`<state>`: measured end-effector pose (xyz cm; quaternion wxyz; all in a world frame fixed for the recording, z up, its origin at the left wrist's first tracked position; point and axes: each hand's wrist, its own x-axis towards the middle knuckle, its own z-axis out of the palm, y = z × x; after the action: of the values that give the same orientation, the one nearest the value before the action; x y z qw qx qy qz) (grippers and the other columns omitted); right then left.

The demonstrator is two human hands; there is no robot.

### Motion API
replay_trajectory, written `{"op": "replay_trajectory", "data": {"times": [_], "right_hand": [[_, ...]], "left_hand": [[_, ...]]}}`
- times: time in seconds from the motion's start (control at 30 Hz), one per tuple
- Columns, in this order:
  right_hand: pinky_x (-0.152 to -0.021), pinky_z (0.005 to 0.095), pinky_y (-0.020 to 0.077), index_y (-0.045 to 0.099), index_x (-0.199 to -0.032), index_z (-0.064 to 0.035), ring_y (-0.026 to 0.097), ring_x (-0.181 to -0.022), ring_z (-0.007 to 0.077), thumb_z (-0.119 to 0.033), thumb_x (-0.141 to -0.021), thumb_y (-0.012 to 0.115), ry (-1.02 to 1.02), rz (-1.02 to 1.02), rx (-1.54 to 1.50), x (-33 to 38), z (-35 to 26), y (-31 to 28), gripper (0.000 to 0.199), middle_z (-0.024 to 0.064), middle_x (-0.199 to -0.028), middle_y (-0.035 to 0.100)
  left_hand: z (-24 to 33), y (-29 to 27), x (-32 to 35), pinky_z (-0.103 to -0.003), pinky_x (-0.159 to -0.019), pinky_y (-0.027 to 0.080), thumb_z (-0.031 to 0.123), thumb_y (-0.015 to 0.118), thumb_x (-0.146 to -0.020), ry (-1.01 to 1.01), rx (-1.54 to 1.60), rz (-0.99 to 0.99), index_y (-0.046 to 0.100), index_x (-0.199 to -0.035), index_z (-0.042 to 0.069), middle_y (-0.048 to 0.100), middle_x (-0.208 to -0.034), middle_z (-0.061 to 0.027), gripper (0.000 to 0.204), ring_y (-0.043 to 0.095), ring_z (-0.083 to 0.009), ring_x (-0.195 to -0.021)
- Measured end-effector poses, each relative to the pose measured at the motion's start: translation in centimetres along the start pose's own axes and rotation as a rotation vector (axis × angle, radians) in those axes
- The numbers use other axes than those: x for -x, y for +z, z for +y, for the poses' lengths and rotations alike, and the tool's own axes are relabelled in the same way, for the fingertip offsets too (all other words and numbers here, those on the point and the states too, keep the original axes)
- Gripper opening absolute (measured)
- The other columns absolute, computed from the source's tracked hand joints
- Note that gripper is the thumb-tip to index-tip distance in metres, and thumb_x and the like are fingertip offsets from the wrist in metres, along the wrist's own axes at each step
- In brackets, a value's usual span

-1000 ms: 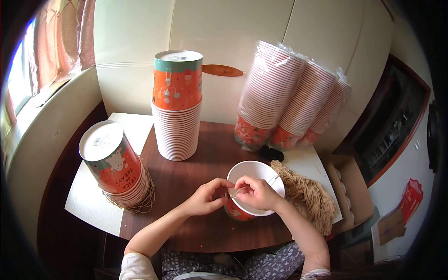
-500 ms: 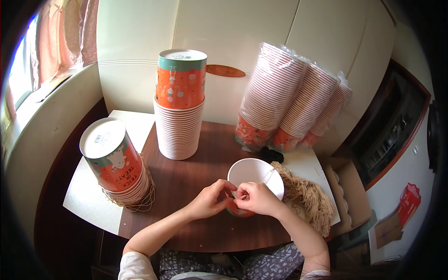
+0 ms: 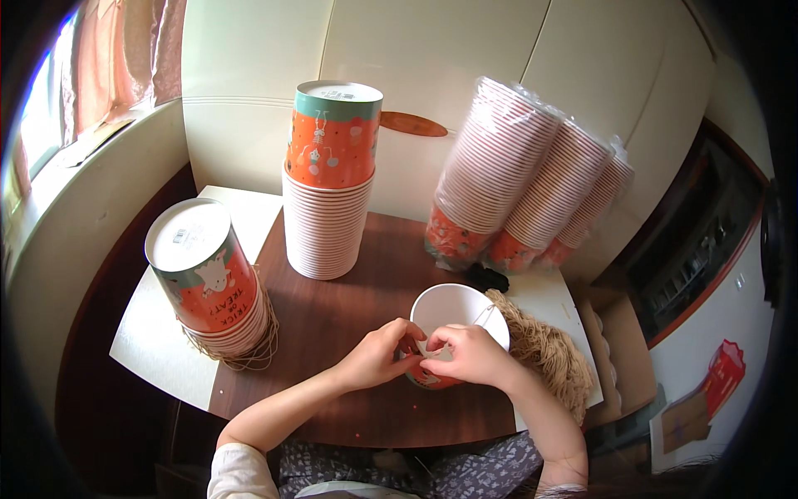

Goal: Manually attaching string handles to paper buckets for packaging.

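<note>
A white-lined paper bucket [image 3: 449, 306] with an orange printed outside stands upright near the table's front, its mouth facing up. A thin beige cord [image 3: 484, 314] shows at the right side of its rim. At the bucket's near left rim, the fingers of my left hand [image 3: 384, 356] are curled into a pinch. My right hand [image 3: 470, 356] pinches at the same spot, its fingertips almost meeting the left ones. What lies between the fingers is too small to make out. A thick bundle of beige cord [image 3: 549, 358] lies just right of the bucket.
An upside-down bucket stack [image 3: 208, 279] ringed with loose cord stands at left. A taller inverted stack [image 3: 328, 187] stands behind. Several plastic-wrapped stacks [image 3: 499, 150] lean at back right, a black item [image 3: 488, 278] before them. An open cardboard box [image 3: 623, 341] sits beyond the right edge.
The view has shifted slightly. Both hands stay at the bucket's near rim; the right fingers have shifted a little and spread slightly from the left ones.
</note>
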<state>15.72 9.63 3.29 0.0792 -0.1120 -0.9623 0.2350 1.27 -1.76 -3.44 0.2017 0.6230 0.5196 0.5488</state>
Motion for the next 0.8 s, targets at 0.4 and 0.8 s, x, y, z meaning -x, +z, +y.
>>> {"op": "replay_trajectory", "data": {"times": [0.4, 0.8], "right_hand": [[-0.06, 0.0228, 0.0453, 0.057, -0.076, -0.0017, 0.055, -0.064, 0.0076, -0.008, -0.073, 0.063, 0.138, -0.225, -0.254, -0.3, 0.3, -0.8, 0.01, 0.0032, -0.069, 0.06], [-0.068, 0.0197, 0.0449, 0.053, -0.082, -0.0025, 0.052, -0.073, 0.0049, 0.005, -0.074, 0.06, 0.18, -0.153, -0.942, 1.6, 1.4, 1.4, 0.013, -0.0011, -0.079, 0.054]], "left_hand": [[0.2, -0.2, 0.0, -0.031, -0.066, 0.049, 0.006, 0.067, -0.07, 0.166, -0.151, 0.001, 0.057, -0.087, 0.004, 0.055, -0.083, -0.009, 0.02, 0.056, -0.022, -0.08], [1.1, -0.1, 0.4, -0.031, -0.067, 0.045, 0.017, 0.071, -0.071, 0.24, -0.135, -0.043, 0.065, -0.08, 0.007, 0.052, -0.085, -0.0046, 0.015, 0.05, -0.02, -0.08]]}}
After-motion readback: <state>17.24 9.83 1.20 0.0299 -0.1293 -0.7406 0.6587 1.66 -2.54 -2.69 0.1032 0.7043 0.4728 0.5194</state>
